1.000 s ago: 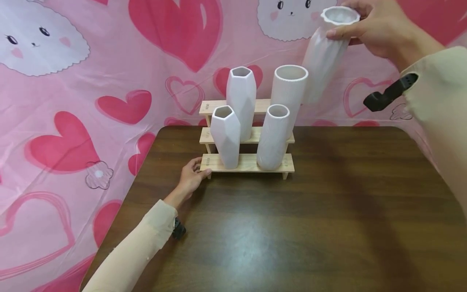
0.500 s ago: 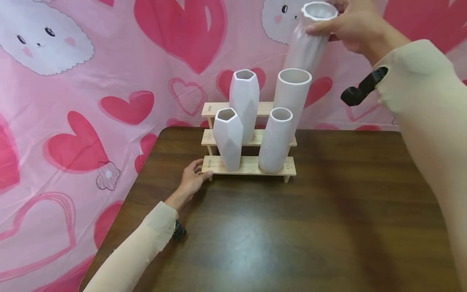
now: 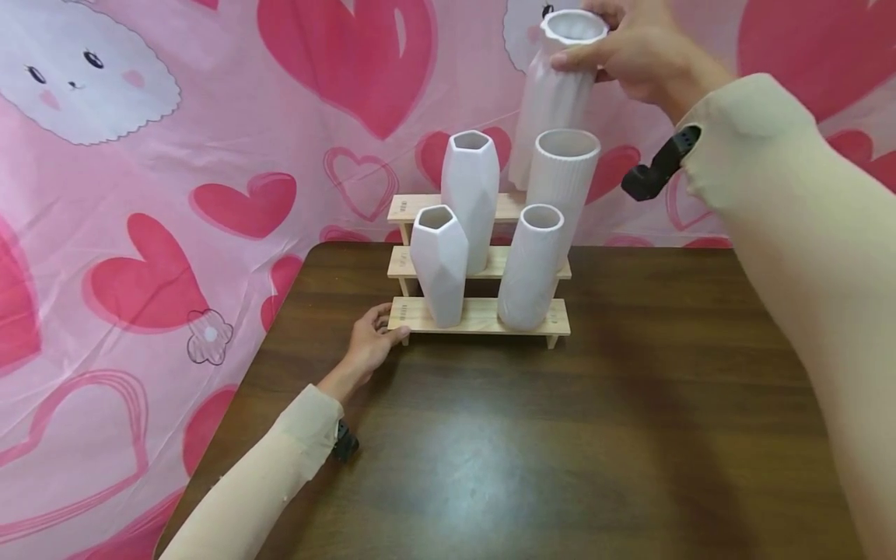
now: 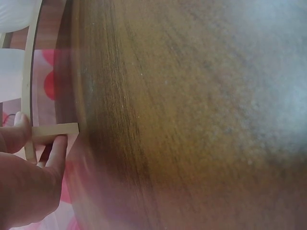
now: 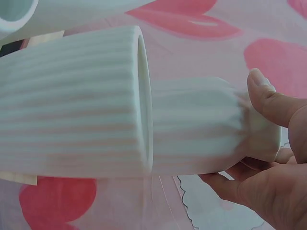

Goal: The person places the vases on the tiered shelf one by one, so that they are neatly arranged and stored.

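Note:
With its thumb and fingers around the neck, my right hand (image 3: 647, 54) holds a tall white vase (image 3: 553, 97) with a scalloped rim. This vase stands over the right part of the top step, behind a ribbed white vase (image 3: 565, 167); whether its base touches the wood cannot be told. My left hand (image 3: 367, 342) grips the left end of the bottom step of a three-step wooden display stand (image 3: 479, 315). In the left wrist view, the thumb (image 4: 17, 132) lies at the step's edge and fingers (image 4: 58, 151) press the stand's leg.
A tall faceted vase (image 3: 470, 202) shares the middle step with the ribbed vase. On the bottom step stand a smaller faceted vase (image 3: 439, 268) and a smooth round vase (image 3: 530, 268). The stand is near the back of a dark wooden table (image 3: 476, 451), before a pink heart-patterned cloth (image 3: 231, 101).
My right hand has carried the scalloped vase leftward, from right of the stand to over its top step, behind the ribbed vase. The left hand has kept its grip on the stand.

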Motion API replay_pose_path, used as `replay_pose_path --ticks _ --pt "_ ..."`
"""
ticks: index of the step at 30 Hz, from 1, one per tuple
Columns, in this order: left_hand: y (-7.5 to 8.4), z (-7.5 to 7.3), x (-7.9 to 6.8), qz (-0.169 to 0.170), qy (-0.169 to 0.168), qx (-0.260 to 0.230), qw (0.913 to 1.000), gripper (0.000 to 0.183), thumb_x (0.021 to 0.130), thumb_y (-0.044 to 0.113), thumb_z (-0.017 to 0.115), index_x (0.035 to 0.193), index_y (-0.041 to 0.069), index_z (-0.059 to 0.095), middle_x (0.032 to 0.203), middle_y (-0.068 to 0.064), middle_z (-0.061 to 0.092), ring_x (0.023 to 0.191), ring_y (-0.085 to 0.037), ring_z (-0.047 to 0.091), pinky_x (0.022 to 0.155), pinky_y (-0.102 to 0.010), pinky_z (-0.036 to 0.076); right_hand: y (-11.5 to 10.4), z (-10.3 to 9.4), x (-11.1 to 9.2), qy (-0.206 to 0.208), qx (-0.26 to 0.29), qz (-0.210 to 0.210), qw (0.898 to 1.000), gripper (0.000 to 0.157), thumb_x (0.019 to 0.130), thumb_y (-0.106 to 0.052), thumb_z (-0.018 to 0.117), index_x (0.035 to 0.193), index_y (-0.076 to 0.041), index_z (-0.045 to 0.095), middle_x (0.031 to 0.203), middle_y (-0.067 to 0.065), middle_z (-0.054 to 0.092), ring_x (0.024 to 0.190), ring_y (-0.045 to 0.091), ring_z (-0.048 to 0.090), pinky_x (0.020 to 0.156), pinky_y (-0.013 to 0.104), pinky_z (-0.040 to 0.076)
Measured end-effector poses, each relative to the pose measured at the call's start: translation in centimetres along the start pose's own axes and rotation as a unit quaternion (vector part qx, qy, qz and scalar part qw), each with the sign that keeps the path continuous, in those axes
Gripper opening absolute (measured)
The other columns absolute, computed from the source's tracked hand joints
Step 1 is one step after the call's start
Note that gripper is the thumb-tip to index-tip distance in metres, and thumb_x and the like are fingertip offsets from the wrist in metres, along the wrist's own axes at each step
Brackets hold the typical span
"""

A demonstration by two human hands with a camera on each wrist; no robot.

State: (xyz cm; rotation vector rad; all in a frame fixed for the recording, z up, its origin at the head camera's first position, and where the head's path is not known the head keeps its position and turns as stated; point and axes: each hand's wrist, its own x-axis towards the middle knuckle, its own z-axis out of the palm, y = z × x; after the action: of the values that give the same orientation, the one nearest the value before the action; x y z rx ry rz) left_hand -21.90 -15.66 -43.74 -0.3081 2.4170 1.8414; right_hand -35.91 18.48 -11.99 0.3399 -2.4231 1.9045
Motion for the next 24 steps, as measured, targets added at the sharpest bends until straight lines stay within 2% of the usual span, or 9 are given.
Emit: replay_pose_path --ticks 4,11,16,24 --pt "0.0 0.0 0.0 -0.001 0.001 0.000 1.0000 0.059 0.090 0.008 0.067 0.143 0.007 0.041 0.127 -0.014 0.058 0.112 -0.024 0.058 0.086 -0.029 0.048 -0.1 0.6 0.3 0.001 -0.030 0.003 1.000 0.062 0.071 -0.016 0.083 0.128 -0.017 0.059 0.127 0.001 0.051 0.106 0.015 0.049 0.107 0.041 0.035" --pt "0.1 0.1 -0.2 0.003 0.000 -0.001 1.0000 0.059 0.090 0.008 0.067 0.143 0.007 0.041 0.126 -0.014 0.058 0.111 -0.024 0.058 0.084 -0.026 0.047 -0.4 1.5 0.8 -0.007 -0.038 0.019 0.999 0.061 0.068 -0.015 0.086 0.122 -0.011 0.060 0.117 0.003 0.054 0.100 0.016 0.050 0.106 0.042 0.038" --pt "0.2 0.1 -0.2 0.006 0.001 -0.005 1.0000 0.060 0.089 0.006 0.067 0.143 0.007 0.041 0.127 -0.015 0.058 0.111 -0.025 0.058 0.082 -0.025 0.047 -0.6 2.1 0.8 -0.025 -0.056 0.028 0.998 0.067 0.069 -0.018 0.086 0.130 -0.013 0.058 0.119 0.003 0.054 0.100 0.016 0.051 0.105 0.042 0.038" --pt "0.2 0.3 -0.3 0.005 0.001 -0.001 1.0000 0.059 0.090 0.006 0.067 0.142 0.006 0.041 0.127 -0.015 0.058 0.112 -0.025 0.058 0.082 -0.025 0.047 0.1 2.7 0.2 -0.046 -0.084 0.060 0.994 0.081 0.068 -0.027 0.085 0.141 -0.025 0.049 0.130 0.001 0.049 0.110 0.019 0.049 0.105 0.038 0.038"
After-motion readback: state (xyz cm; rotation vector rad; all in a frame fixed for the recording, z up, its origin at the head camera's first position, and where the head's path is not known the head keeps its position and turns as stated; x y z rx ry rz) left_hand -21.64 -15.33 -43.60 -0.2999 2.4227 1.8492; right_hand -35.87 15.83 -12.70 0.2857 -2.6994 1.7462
